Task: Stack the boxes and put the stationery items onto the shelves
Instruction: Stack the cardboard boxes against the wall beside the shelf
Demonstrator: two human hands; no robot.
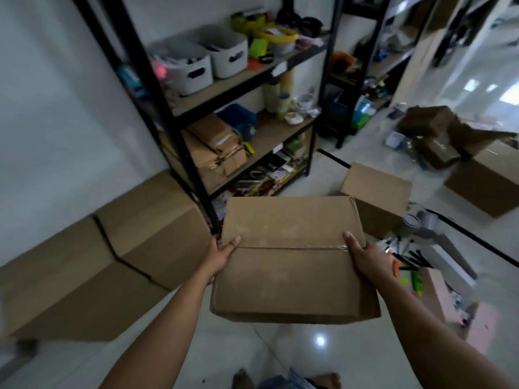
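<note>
Head view — box (292,259) between both hands' fingers (231,244)

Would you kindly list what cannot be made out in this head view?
- Carried box: contents hidden, flaps taped shut.
- Left hand and right hand: fingers hidden behind the box's sides.
- White bins: contents blurred.
- Bottom shelf items: too small and blurred.

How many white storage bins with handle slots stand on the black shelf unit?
2. Both stand side by side on the upper shelf: the left bin nearer the wall, the right bin beside it. Others may be hidden.
</note>
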